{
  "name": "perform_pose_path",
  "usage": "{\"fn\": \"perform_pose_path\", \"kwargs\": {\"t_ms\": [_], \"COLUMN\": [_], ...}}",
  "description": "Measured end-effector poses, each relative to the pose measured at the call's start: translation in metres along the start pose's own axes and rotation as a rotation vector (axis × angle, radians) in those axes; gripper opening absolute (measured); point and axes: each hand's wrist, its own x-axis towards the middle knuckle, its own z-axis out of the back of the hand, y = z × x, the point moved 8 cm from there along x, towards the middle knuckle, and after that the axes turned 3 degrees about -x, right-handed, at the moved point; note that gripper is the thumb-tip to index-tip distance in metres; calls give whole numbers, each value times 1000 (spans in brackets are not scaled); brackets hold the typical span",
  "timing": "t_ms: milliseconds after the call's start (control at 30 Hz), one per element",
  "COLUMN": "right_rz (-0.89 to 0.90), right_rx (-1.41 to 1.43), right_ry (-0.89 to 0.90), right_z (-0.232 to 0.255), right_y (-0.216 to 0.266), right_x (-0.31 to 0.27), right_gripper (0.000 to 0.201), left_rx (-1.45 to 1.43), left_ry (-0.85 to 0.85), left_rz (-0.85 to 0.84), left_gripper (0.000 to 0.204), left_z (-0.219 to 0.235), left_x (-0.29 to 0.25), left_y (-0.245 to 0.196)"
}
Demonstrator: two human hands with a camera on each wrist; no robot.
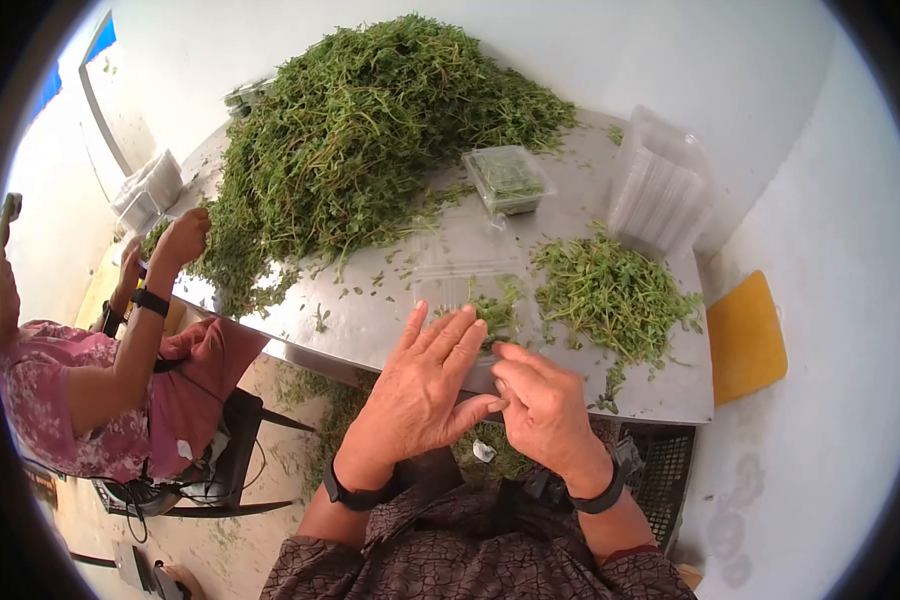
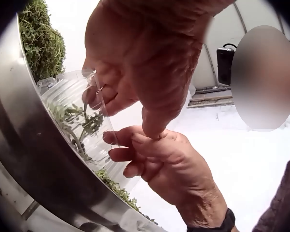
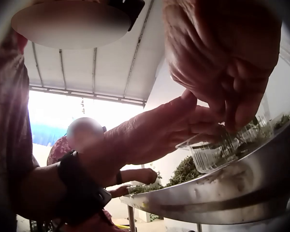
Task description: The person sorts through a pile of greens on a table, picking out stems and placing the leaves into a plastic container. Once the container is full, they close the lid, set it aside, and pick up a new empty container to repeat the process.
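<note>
A clear plastic clamshell box [image 2: 63,89] lies open at the table edge, its lid [image 1: 460,262] laid back away from me. Leafy green sprigs [image 1: 498,308] are inside it. My left hand [image 1: 415,390] reaches over the box with fingers extended, their tips among the sprigs in the left wrist view. Close beside it, my right hand [image 1: 545,405] has bent fingers, with fingertips right at the box's near rim. The two thumbs and fingers come together there. I cannot tell whether the right fingers pinch a sprig or the rim.
A big heap of greens [image 1: 370,130] covers the back of the metal table [image 1: 660,390]. A smaller pile [image 1: 610,295] lies to the right, near stacked empty boxes [image 1: 660,185]. One filled box [image 1: 508,180] stands behind. Another person [image 1: 90,380] sits at left, handling greens.
</note>
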Motion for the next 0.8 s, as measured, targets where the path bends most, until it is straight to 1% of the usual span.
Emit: {"fn": "perform_pose_path", "kwargs": {"t_ms": [67, 100, 133, 167, 200, 233, 267, 300, 367, 433, 500, 533, 600, 733, 800], "right_rz": [-19, -37, -40, -92, -145, -147, -67, 12, 34, 55, 173, 173, 106, 92, 94], "right_rx": [51, 104, 105, 157, 209, 210, 55, -99, -149, -203, -348, -352, -341, -382, -344], "right_ry": [-30, -52, -58, -89, -119, -122, -131, -140, -137, -132, -80, -84, 22, 81, 99], "right_z": [0, 2, 4, 8, 12, 17, 26, 32, 36, 34, 25, 21, 5, 0, 1], "right_y": [-8, -11, -11, -17, -22, -21, -12, -1, 8, 11, 17, 13, -4, -11, -11], "right_x": [-6, -8, -9, -10, -11, -9, -4, 0, 7, 17, 26, 26, 24, 23, 25], "right_gripper": [19, 20, 20, 23, 26, 26, 28, 30, 30, 31, 26, 26, 21, 25, 26], "left_rx": [-88, -87, -76, -63, -62, -79, -95, -95, -134, -134, -135, -124, -114, -109, -122], "left_ry": [89, 92, 126, 160, 164, 130, 96, 99, 69, 66, 63, 70, 76, 39, 19], "left_rz": [33, 27, 27, 28, 25, 12, -1, -2, -11, -14, -19, -23, -31, -48, -51], "left_gripper": [63, 63, 54, 47, 47, 40, 32, 32, 22, 19, 16, 15, 14, 16, 18], "left_z": [-7, -7, -11, -15, -17, -16, -15, -15, -13, -14, -15, -15, -16, -13, -13], "left_x": [2, 3, 2, 1, 2, 3, 3, 4, 5, 7, 9, 9, 9, 8, 6], "left_y": [-1, 0, 2, 5, 5, 5, 5, 5, 7, 8, 8, 8, 8, 7, 7]}}
